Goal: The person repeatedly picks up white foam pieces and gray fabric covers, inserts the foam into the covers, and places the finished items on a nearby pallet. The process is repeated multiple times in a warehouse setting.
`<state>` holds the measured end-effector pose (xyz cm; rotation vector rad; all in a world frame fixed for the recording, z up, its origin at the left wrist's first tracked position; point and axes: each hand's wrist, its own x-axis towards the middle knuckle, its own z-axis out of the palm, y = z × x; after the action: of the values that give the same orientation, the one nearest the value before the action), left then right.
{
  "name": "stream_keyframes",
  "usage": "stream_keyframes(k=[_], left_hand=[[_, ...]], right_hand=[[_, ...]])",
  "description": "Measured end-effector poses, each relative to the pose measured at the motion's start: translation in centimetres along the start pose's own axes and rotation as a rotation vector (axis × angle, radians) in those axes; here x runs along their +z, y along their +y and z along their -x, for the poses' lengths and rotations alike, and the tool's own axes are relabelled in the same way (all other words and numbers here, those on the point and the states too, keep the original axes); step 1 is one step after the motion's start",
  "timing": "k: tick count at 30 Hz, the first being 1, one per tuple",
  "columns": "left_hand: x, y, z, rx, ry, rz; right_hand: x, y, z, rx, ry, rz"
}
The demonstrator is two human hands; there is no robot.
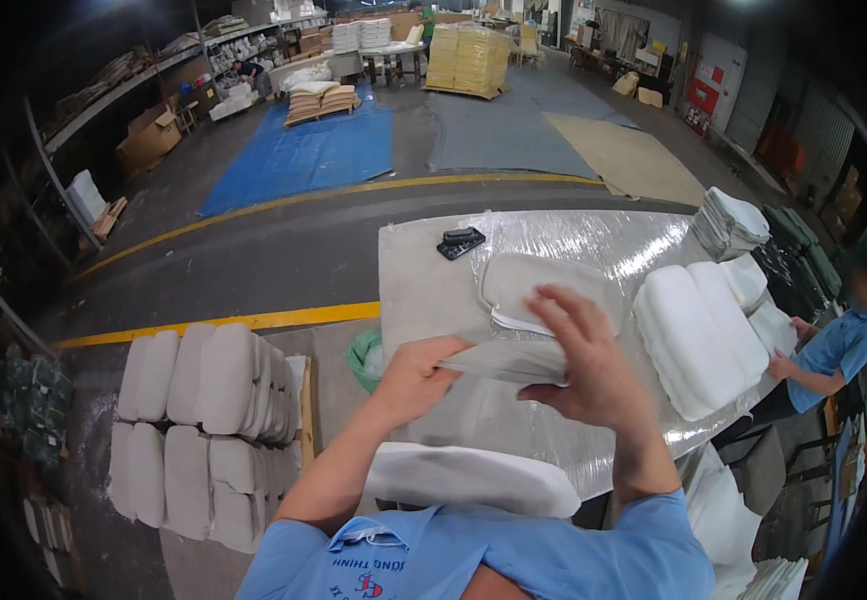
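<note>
Above the near left part of the plastic-covered table (434, 270), my left hand (419, 378) is closed on one end of a light grey piece of fabric (509, 362), seen nearly edge-on. My right hand (589, 355) is at the other end, fingers stretched out and spread, slightly blurred; whether it touches the fabric is unclear. Just beyond lies a flat grey-white fabric piece (524, 285) with rounded corners, partly hidden by my right hand. A white padded cushion-like piece (474, 480) rests close against my body, below my forearms.
Thick white pads (699, 340) and a stack of folded white fabric (729, 225) occupy the table's right side. A co-worker in a blue shirt (834, 350) handles fabric there. A black object (461, 242) lies at the far left. Stacked cushions (199, 380) and a green bag (364, 358) stand left.
</note>
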<state>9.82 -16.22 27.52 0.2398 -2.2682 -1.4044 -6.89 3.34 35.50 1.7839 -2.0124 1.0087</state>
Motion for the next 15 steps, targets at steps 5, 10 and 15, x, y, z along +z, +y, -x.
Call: stream_keyframes(k=[5, 10, 15], left_hand=[[0.8, -0.3, -1.7, -0.022, 0.045, -0.289], [-1.9, -10.7, 2.5, -0.273, -0.014, -0.268], [-4.3, -11.3, 3.3, -0.388, 0.235, -0.089]], right_hand=[[1.3, 1.9, 0.1, 0.088, -0.211, -0.06], [-0.2, 1.6, -1.6, 0.148, -0.172, -0.274], [-2.0, 5.2, 0.4, 0.272, -0.301, -0.025]])
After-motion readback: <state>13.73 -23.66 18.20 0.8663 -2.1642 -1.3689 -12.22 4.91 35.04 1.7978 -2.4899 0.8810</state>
